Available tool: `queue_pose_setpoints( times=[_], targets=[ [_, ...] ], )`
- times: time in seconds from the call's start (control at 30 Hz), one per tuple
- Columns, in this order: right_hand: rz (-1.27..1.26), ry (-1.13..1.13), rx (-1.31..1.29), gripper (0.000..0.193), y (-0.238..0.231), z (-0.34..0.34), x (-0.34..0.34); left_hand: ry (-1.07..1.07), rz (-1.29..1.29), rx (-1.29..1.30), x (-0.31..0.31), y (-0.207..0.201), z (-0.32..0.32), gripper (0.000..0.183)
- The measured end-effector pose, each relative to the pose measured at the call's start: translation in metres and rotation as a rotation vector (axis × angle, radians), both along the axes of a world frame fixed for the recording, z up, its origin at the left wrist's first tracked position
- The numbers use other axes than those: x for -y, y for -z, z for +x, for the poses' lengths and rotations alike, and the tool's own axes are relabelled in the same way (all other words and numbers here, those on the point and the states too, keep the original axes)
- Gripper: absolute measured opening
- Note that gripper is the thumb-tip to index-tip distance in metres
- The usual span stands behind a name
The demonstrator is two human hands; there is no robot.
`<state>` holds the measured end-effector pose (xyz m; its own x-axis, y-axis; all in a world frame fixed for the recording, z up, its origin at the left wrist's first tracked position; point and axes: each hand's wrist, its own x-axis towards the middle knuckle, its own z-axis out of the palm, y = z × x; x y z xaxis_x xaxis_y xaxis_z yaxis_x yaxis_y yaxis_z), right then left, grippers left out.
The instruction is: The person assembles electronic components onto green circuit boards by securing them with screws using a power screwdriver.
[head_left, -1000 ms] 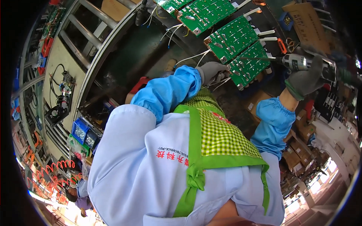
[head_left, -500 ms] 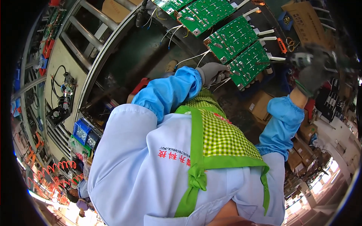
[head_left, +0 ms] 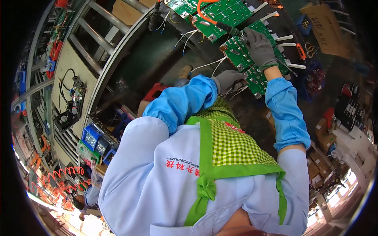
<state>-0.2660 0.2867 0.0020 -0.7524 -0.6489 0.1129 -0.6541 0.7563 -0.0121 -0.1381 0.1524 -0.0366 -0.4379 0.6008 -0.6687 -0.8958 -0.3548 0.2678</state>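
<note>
Several green circuit boards with pale strips along one side lie in a row at the upper middle. Over them my right hand (head_left: 260,49), in a dark grey glove, is closed around a dark-handled tool (head_left: 229,28) with an orange cord; my hand hides most of it, so its exact kind cannot be made out. At the left edge of the nearest circuit board (head_left: 255,83), my gloved left hand (head_left: 229,81) has its fingers curled. White wires (head_left: 236,93) come out beside them; what the fingertips pinch is hidden.
Scissors (head_left: 310,50), an orange-handled tool (head_left: 301,51) and a blue parts bin (head_left: 303,24) lie right of the boards, near a cardboard box (head_left: 326,29). A metal roller frame (head_left: 98,35) stands at left, and blue bins of small parts (head_left: 91,137) sit lower left.
My right hand has swung in from the far right to above the boards, bringing the tool and its orange cord. The left hand stays at the nearest board's edge.
</note>
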Motion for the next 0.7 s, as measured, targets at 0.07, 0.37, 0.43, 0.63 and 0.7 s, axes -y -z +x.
queue_pose_setpoints(
  times=[0.07, 0.37, 0.43, 0.63, 0.7],
  targets=[
    [0.058, 0.004, 0.068, 0.057, 0.002, 0.003, 0.002, 0.010, -0.007, -0.089, 0.002, -0.002, 0.003, 0.025],
    [-0.325, 0.104, 0.121, 0.035, -0.042, 0.066, -0.049, -0.088, 0.128, 0.074, 0.004, 0.010, 0.001, 0.027],
    [-0.294, 0.165, 0.275, 0.023, -0.034, 0.080, -0.069, -0.023, 0.173, 0.096, 0.008, 0.004, 0.000, 0.023],
    [-0.274, 0.173, 0.290, 0.022, -0.012, 0.084, -0.071, -0.022, 0.097, 0.034, 0.003, 0.000, 0.000, 0.025],
    [-0.216, 0.116, 0.304, 0.018, -0.012, 0.079, -0.073, -0.034, 0.123, 0.081, 0.000, 0.006, -0.001, 0.025]
  ],
)
